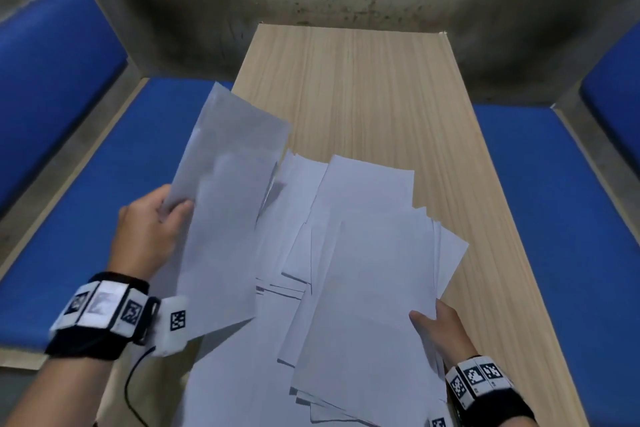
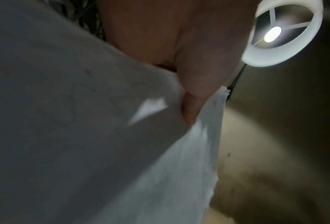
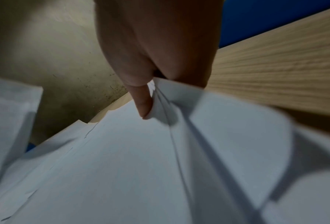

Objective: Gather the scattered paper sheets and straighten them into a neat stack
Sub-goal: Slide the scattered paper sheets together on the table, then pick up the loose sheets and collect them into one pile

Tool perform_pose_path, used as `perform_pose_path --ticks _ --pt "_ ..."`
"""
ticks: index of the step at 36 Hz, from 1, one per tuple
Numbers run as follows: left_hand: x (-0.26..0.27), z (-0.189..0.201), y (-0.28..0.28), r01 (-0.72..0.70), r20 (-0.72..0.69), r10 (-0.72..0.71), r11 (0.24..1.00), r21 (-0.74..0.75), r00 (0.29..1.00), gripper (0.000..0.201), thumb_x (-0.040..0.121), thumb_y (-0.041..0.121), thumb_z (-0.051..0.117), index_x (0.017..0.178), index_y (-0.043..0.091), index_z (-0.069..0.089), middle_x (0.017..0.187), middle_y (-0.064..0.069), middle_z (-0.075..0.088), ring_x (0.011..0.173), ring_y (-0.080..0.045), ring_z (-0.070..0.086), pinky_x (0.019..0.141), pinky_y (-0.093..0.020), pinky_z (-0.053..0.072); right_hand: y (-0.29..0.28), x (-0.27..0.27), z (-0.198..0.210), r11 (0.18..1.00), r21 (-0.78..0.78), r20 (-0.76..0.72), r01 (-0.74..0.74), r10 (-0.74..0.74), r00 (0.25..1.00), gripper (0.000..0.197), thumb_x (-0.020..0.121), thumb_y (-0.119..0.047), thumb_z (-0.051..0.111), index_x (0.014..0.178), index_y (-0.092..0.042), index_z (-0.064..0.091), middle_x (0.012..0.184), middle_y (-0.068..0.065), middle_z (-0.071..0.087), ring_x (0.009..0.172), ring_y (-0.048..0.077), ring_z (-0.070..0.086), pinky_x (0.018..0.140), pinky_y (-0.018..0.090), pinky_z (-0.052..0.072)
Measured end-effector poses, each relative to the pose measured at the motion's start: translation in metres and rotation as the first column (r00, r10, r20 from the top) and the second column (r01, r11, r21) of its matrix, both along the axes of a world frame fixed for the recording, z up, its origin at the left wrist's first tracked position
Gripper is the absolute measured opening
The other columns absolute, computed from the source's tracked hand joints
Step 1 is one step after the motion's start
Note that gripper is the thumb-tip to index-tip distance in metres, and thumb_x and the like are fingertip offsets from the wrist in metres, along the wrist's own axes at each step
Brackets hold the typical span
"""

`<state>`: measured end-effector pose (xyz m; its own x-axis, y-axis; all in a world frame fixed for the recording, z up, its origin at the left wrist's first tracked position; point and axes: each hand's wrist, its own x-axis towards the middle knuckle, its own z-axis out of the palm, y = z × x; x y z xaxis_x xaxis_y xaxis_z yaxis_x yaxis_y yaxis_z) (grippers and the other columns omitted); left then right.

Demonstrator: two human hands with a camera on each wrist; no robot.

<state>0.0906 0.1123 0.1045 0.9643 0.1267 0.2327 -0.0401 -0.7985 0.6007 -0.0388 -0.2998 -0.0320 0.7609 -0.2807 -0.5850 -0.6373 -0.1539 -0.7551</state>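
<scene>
Near pile: fanned paper sheets (image 1: 363, 288) on the table (image 1: 381, 87), right hand (image 1: 440, 329) pinching their right edge.
Left hand (image 1: 149, 232): grasping lifted sheets (image 1: 225, 191), left of pile, long axes skewed.

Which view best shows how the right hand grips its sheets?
The right wrist view: the right hand pinches several sheets at one corner, thumb on top. The head view shows that grip small at the pile's edge; the left wrist view does not show it.
</scene>
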Motion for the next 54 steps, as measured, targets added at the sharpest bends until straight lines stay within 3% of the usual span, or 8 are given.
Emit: perform_pose_path --ticks 7,19,24,28,34,41,46,54 --pt "0.01 0.058 -0.014 0.158 0.062 -0.146 0.949 -0.274 0.987 0.014 0.085 0.031 0.071 0.073 0.037 0.066 0.064 0.039 0.064 0.052 0.02 0.052 0.048 -0.006 0.042 -0.004 0.001 0.0 1.0 -0.015 -0.014 -0.026 0.026 1.0 0.02 0.088 -0.002 0.054 0.092 -0.018 0.065 0.099 0.007 0.074 0.095 0.027 0.069 0.079 0.036 0.055" --pt "0.011 -0.001 -0.09 0.077 -0.164 -0.211 0.807 -0.586 0.964 0.008 0.088 0.012 0.067 0.095 0.016 0.068 0.071 0.016 0.072 0.054 0.013 0.061 0.051 -0.005 0.048 -0.007 -0.001 -0.01 0.998 0.035 -0.023 0.055 -0.054 0.998 0.023 0.084 -0.002 0.056 0.102 -0.008 0.069 0.095 0.01 0.077 0.092 0.031 0.072 0.087 0.049 0.057" --pt "-0.013 -0.065 -0.139 -0.154 -0.48 -0.273 0.72 -0.677 0.834 0.006 0.086 0.003 0.066 0.089 -0.001 0.069 0.067 -0.005 0.072 0.061 -0.018 0.07 0.051 -0.024 0.054 -0.007 0.002 -0.009 0.973 0.168 -0.061 0.16 -0.152 0.987 0.026 0.094 -0.025 0.057 0.111 -0.007 0.066 0.106 0.007 0.074 0.093 0.02 0.07 0.08 0.034 0.056" --pt "-0.028 -0.122 -0.158 -0.151 -0.563 -0.275 0.79 -0.594 0.779 0.026 0.075 0.028 0.069 0.089 0.007 0.075 0.08 -0.009 0.077 0.075 -0.03 0.073 0.068 -0.047 0.059 -0.007 0.008 0.0 0.926 0.291 -0.161 0.238 -0.198 0.967 0.07 0.077 -0.068 0.058 0.123 -0.015 0.059 0.112 -0.002 0.063 0.103 0.02 0.061 0.091 0.031 0.045" --pt "-0.04 -0.146 -0.192 -0.059 -0.654 -0.276 0.895 -0.442 0.704 0.035 0.08 0.041 0.059 0.077 0.008 0.069 0.081 -0.004 0.075 0.075 -0.025 0.071 0.07 -0.037 0.06 -0.005 0.0 -0.02 0.961 0.208 -0.075 0.181 -0.169 0.983 0.033 0.086 -0.005 0.068 0.117 0.001 0.06 0.115 0.013 0.069 0.099 0.025 0.067 0.086 0.034 0.051" --pt "-0.007 -0.142 -0.183 -0.091 -0.538 0.12 0.993 0.08 0.835 0.03 0.093 0.037 0.049 0.097 0.011 0.064 0.104 -0.01 0.061 0.099 -0.028 0.057 0.075 -0.033 0.046 -0.015 -0.003 -0.021 0.993 0.092 -0.003 0.077 -0.077 0.997 0.019 0.089 0.001 0.059 0.099 -0.015 0.062 0.092 -0.003 0.07 0.081 0.009 0.065 0.056 0.013 0.049" --pt "0.016 -0.153 -0.165 -0.118 -0.632 0.175 0.984 0.131 0.755 0.051 0.089 0.039 0.055 0.129 0.008 0.045 0.132 -0.013 0.047 0.123 -0.032 0.042 0.096 -0.046 0.042 -0.021 -0.004 -0.028 0.989 0.112 -0.019 0.096 -0.094 0.995 0.025 0.088 0.002 0.06 0.112 -0.007 0.063 0.101 0.005 0.072 0.09 0.018 0.068 0.067 0.022 0.052" --pt "0.028 -0.155 -0.164 -0.171 -0.65 0.176 0.983 0.071 0.739 0.051 0.084 0.042 0.062 0.127 0.017 0.05 0.123 -0.01 0.059 0.112 -0.039 0.049 0.088 -0.045 0.045 -0.022 -0.006 -0.031 0.994 0.085 -0.025 0.068 -0.067 0.997 0.027 0.09 -0.003 0.06 0.117 -0.007 0.061 0.104 0.004 0.071 0.092 0.014 0.066 0.067 0.019 0.05"
